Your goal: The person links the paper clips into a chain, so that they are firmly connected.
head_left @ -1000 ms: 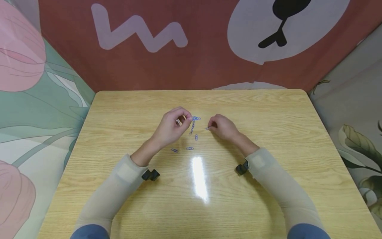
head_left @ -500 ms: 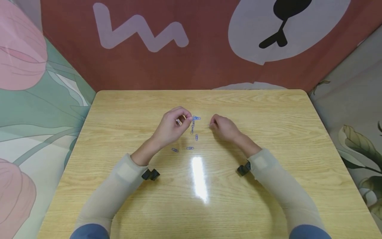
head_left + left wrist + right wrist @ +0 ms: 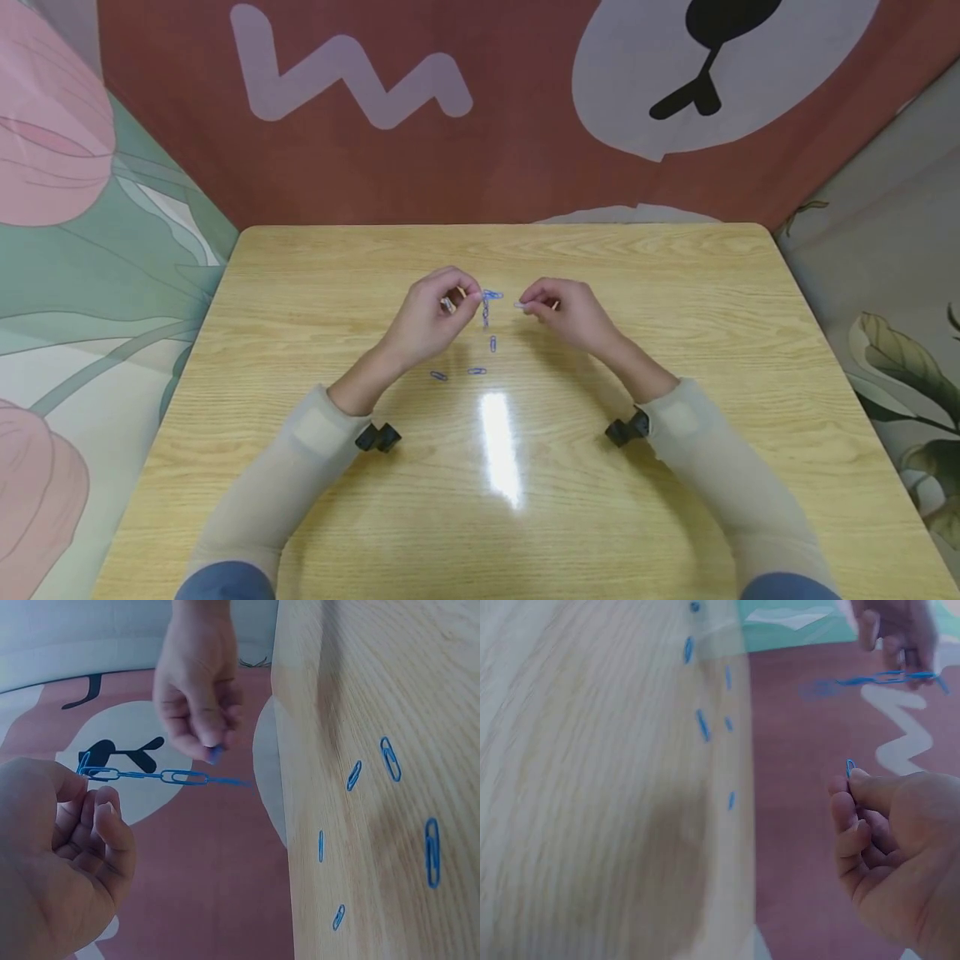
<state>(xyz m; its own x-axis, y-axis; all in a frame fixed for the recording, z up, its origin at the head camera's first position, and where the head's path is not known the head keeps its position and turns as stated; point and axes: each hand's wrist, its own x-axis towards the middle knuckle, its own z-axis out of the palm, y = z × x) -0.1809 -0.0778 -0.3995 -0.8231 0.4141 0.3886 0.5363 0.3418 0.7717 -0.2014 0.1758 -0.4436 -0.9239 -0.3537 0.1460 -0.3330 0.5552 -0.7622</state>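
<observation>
My left hand (image 3: pixel 429 323) pinches the top of a chain of blue paper clips (image 3: pixel 184 777) between thumb and index finger. The chain hangs down over the table, a few clips long, and one more clip sticks out sideways at the held end. To the right of it, my right hand (image 3: pixel 576 315) pinches a single blue paper clip (image 3: pixel 850 766) between thumb and fingertips, its rounded end poking out. In the head view a small gap separates this clip from the chain. Both hands are raised above the table.
Several loose blue paper clips lie on the wooden table (image 3: pixel 360 517); one paper clip (image 3: pixel 492 343) is just below the chain, another paper clip (image 3: pixel 477 371) nearer the front, and a third clip (image 3: pixel 438 376) to the left. A red patterned wall (image 3: pixel 525 167) stands behind the table.
My right hand has risen and turned, its wrist shifting right, and the pinched clip now points toward the chain. The chain's lower end has swung slightly; my left hand stays in place.
</observation>
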